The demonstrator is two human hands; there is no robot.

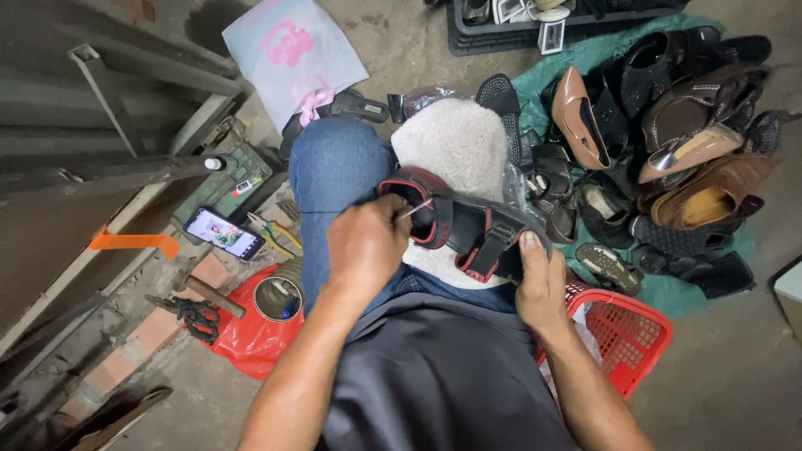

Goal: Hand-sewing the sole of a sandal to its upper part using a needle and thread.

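A black sandal with red trim (pixel 468 227) lies across my lap on a white fleecy pad (pixel 455 142). My right hand (pixel 539 280) grips the sandal's near end, thumb on top of the sole. My left hand (pixel 366 242) is closed over the sandal's other end and pinches a thin white needle-like tool (pixel 415 209) that points into the strap. My knees in blue jeans (pixel 334 171) stick out beyond the pad.
A pile of worn shoes (pixel 668 142) covers a green sheet at the right. A red basket (pixel 622 330) sits by my right arm. At the left lie a phone (pixel 224 233), a tin can (pixel 280 292), scissors (pixel 194 316), pliers and a red bag.
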